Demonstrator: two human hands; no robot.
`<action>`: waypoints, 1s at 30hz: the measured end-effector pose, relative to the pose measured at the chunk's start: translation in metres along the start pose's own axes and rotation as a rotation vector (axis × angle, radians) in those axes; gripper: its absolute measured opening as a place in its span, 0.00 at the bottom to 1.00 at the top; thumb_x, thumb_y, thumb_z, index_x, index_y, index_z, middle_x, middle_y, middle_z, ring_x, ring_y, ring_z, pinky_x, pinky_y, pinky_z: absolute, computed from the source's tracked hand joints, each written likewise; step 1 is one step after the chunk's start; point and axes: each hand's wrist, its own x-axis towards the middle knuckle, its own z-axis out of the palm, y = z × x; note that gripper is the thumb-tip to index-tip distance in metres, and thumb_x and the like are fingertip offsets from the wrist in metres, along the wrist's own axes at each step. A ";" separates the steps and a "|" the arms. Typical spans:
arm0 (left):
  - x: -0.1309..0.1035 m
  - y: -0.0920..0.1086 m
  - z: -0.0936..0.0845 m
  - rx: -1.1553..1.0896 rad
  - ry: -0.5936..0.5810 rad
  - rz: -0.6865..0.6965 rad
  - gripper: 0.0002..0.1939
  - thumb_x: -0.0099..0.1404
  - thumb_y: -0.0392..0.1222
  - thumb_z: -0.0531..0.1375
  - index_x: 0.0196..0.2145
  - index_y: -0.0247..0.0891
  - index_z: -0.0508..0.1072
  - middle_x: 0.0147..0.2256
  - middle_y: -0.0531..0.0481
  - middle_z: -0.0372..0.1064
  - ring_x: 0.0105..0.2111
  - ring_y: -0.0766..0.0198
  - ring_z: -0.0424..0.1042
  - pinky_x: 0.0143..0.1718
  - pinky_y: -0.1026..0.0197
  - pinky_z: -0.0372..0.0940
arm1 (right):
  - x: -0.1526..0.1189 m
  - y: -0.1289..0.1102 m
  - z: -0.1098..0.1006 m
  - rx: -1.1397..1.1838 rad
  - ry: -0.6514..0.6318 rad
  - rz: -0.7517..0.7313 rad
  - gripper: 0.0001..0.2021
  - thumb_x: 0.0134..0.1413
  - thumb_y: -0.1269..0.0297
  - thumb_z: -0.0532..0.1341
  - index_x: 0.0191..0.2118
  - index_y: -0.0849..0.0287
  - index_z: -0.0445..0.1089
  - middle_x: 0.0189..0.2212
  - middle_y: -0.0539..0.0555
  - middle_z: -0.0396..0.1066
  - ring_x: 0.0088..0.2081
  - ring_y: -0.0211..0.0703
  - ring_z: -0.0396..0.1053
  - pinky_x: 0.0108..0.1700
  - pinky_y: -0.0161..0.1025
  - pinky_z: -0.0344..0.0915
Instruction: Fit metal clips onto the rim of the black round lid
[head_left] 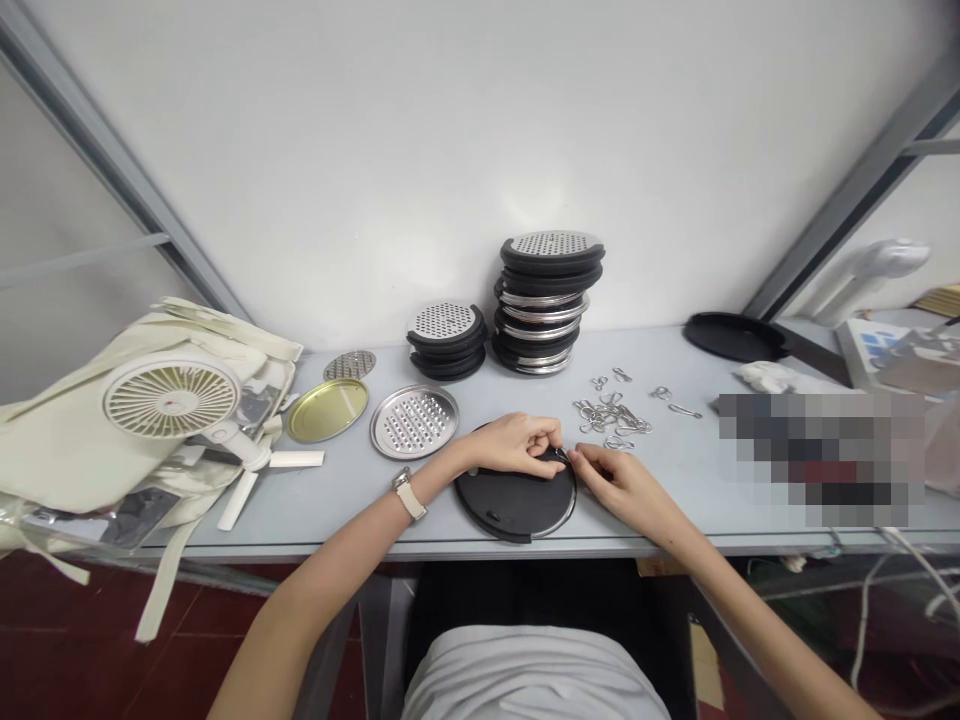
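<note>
A round black disc (510,500) with a raised rim lies on the table in front of me. My left hand (525,445) rests over its far part, fingers curled, thumb and index finger pinching at the right edge. There, a small shiny metal clip (561,455) shows between the fingertips, partly hidden. From the right, my right hand (619,482) pinches at the same spot, its fingertips close to those of the left. Just beyond my right hand lie several loose wire clips (611,412). A perforated metal grater disc (415,422) sits left of the black one.
Behind stand a short stack (446,340) and a taller stack (547,300) of black-rimmed discs. Left are a gold lid (328,410), another grater plate (350,365), a white fan (172,395) and a cream bag (67,440). A black pan (731,337) lies at the right.
</note>
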 end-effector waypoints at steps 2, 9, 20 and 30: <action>0.000 0.001 0.000 0.001 0.003 -0.013 0.10 0.57 0.42 0.62 0.31 0.37 0.63 0.20 0.62 0.53 0.21 0.73 0.53 0.25 0.68 0.49 | 0.000 0.001 0.000 0.016 0.015 0.001 0.20 0.63 0.53 0.47 0.22 0.56 0.49 0.17 0.44 0.52 0.21 0.36 0.53 0.25 0.34 0.50; -0.001 0.001 0.001 -0.015 0.014 -0.015 0.10 0.56 0.42 0.62 0.31 0.37 0.64 0.20 0.62 0.53 0.21 0.73 0.52 0.24 0.68 0.49 | 0.001 0.003 0.001 -0.009 0.041 -0.022 0.18 0.64 0.55 0.47 0.23 0.55 0.50 0.17 0.44 0.53 0.20 0.36 0.54 0.25 0.34 0.50; -0.001 0.003 -0.001 0.087 0.022 0.003 0.09 0.57 0.40 0.61 0.35 0.37 0.66 0.21 0.61 0.55 0.22 0.73 0.56 0.26 0.68 0.51 | 0.000 0.000 -0.001 -0.118 0.018 -0.059 0.19 0.66 0.57 0.44 0.25 0.56 0.59 0.18 0.49 0.64 0.21 0.40 0.63 0.27 0.35 0.54; 0.001 0.000 0.001 0.126 0.063 0.066 0.11 0.55 0.38 0.62 0.35 0.38 0.66 0.27 0.58 0.59 0.27 0.71 0.60 0.29 0.68 0.55 | 0.002 -0.002 0.005 -0.219 0.022 -0.054 0.19 0.67 0.58 0.43 0.32 0.56 0.67 0.24 0.54 0.73 0.24 0.45 0.70 0.28 0.36 0.55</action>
